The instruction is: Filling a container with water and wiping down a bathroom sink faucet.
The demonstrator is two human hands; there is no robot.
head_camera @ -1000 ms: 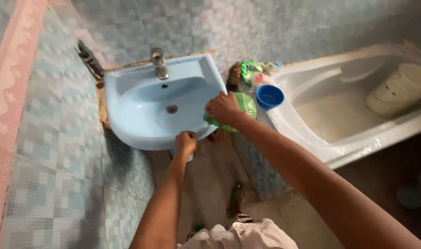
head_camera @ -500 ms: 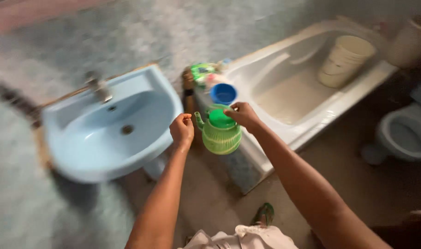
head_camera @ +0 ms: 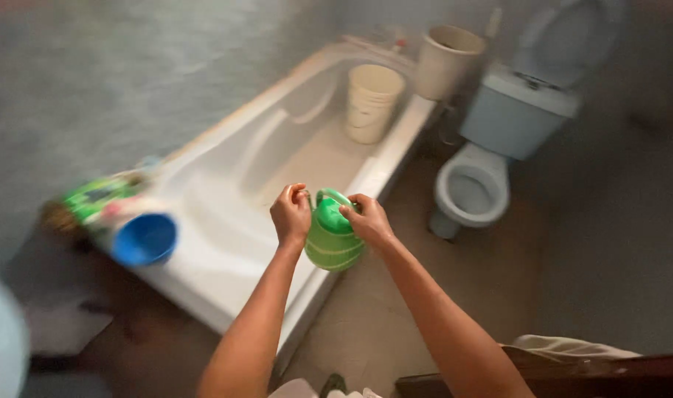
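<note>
— Since a second ago, what has moved?
— Both hands have carried the green kettle [head_camera: 332, 237] from the sink over to the tub [head_camera: 226, 221] edge.
— And the fingers?
— The left hand [head_camera: 290, 214] grasps its left side near the handle; the right hand [head_camera: 367, 220] clasps the lid side.
— Nearby?
— A blue cup [head_camera: 144, 239] sits left of the fingers; a bucket [head_camera: 373, 99] and toilet [head_camera: 473, 188] lie beyond them.

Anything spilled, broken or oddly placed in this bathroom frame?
Nothing looks spilled or broken. The left hand and right hand hold a green kettle-shaped jug upright over the bathtub rim. A cream bucket stands inside the tub, which is unusual but tidy. The blue cup and packets on the tub's corner are too blurred to judge.
</note>
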